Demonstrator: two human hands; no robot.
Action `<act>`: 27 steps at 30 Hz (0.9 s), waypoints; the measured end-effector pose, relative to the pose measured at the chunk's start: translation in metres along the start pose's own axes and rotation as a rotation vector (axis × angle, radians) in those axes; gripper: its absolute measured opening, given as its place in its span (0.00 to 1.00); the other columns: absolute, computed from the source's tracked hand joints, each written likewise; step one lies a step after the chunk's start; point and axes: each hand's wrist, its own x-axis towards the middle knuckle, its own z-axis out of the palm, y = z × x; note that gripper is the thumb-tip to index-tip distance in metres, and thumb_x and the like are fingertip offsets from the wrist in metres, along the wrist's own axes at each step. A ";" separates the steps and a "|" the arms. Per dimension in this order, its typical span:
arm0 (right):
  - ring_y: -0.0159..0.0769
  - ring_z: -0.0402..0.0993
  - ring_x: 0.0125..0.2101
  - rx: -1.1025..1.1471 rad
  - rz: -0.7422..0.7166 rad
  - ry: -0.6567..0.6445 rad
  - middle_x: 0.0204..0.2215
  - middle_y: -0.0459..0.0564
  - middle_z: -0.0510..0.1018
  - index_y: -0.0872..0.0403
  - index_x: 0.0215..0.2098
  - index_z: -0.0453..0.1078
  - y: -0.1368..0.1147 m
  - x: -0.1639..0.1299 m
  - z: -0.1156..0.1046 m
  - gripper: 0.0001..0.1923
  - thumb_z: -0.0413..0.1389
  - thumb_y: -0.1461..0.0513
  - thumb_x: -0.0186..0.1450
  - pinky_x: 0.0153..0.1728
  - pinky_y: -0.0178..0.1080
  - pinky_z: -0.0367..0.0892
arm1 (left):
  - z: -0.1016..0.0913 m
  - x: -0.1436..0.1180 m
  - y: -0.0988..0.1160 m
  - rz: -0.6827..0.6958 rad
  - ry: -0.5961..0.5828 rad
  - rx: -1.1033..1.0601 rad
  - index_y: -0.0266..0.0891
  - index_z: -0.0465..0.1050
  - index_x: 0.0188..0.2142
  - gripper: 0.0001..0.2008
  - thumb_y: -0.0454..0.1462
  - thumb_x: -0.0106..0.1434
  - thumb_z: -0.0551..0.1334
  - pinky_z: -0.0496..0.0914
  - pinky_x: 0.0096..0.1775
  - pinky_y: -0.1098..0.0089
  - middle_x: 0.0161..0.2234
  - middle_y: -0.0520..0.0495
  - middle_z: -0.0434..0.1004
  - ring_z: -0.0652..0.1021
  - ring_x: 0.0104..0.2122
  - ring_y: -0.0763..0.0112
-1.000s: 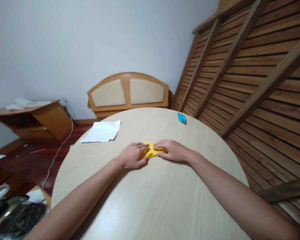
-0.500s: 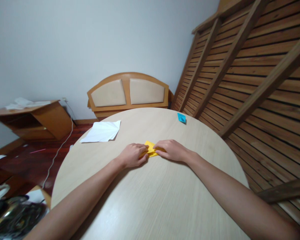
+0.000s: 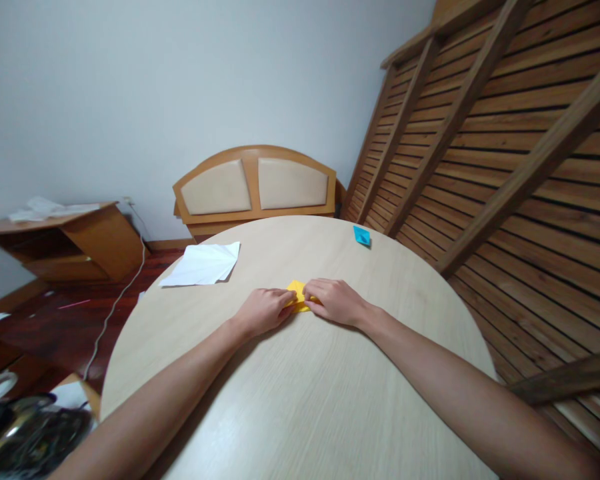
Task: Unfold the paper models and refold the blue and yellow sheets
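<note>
A small folded yellow paper [image 3: 298, 293] lies on the round light-wood table [image 3: 300, 400], a little past its middle. My left hand [image 3: 263, 311] presses on its left side with curled fingers. My right hand [image 3: 334, 300] covers its right side, fingertips pinching the paper. The two hands nearly touch over it, so only a small yellow patch shows between them.
A white creased sheet [image 3: 203, 264] lies at the table's far left edge. A small blue folded paper [image 3: 363, 235] sits at the far right edge. Behind the table stand a wooden headboard [image 3: 255, 185], a slatted wooden frame [image 3: 490, 133] and a low shelf [image 3: 65, 240].
My hands have drawn closer together over the yellow paper, and less of it shows than a second ago. The view has shifted slightly.
</note>
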 end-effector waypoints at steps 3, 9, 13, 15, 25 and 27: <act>0.37 0.73 0.36 0.000 -0.017 0.033 0.36 0.50 0.79 0.53 0.37 0.70 -0.001 0.000 0.002 0.03 0.55 0.64 0.68 0.37 0.37 0.64 | 0.002 0.000 -0.002 -0.003 0.023 0.001 0.42 0.73 0.45 0.10 0.34 0.68 0.55 0.74 0.38 0.67 0.41 0.45 0.82 0.82 0.38 0.63; 0.39 0.74 0.41 0.070 0.008 0.087 0.40 0.51 0.78 0.52 0.41 0.69 -0.002 0.000 0.004 0.03 0.55 0.64 0.68 0.43 0.38 0.66 | 0.002 -0.002 -0.003 -0.014 0.108 -0.010 0.46 0.71 0.55 0.17 0.33 0.69 0.55 0.77 0.39 0.64 0.46 0.46 0.83 0.83 0.40 0.61; 0.41 0.73 0.46 0.095 0.063 0.093 0.44 0.51 0.77 0.52 0.47 0.66 -0.001 0.000 0.006 0.13 0.57 0.66 0.64 0.47 0.41 0.67 | 0.000 -0.003 -0.002 -0.025 0.210 0.014 0.46 0.70 0.58 0.21 0.31 0.68 0.55 0.79 0.40 0.64 0.53 0.45 0.79 0.83 0.43 0.60; 0.42 0.73 0.47 0.105 0.075 0.086 0.46 0.52 0.76 0.52 0.49 0.65 -0.002 0.000 0.007 0.16 0.57 0.67 0.63 0.49 0.42 0.67 | 0.000 -0.003 -0.002 -0.030 0.253 0.019 0.45 0.70 0.58 0.22 0.30 0.67 0.54 0.79 0.41 0.63 0.55 0.45 0.77 0.83 0.44 0.60; 0.41 0.74 0.48 0.338 0.164 0.210 0.50 0.52 0.75 0.50 0.53 0.64 -0.013 -0.002 0.000 0.21 0.59 0.61 0.63 0.52 0.46 0.67 | 0.007 -0.004 -0.009 -0.135 0.324 -0.014 0.45 0.69 0.59 0.23 0.30 0.66 0.57 0.80 0.38 0.66 0.56 0.46 0.76 0.84 0.41 0.63; 0.42 0.74 0.48 0.402 0.199 0.229 0.50 0.52 0.75 0.50 0.54 0.65 -0.014 -0.002 -0.001 0.21 0.60 0.61 0.62 0.52 0.48 0.67 | 0.009 -0.004 -0.011 -0.145 0.364 -0.044 0.45 0.69 0.59 0.23 0.30 0.66 0.57 0.80 0.39 0.65 0.57 0.46 0.75 0.84 0.42 0.62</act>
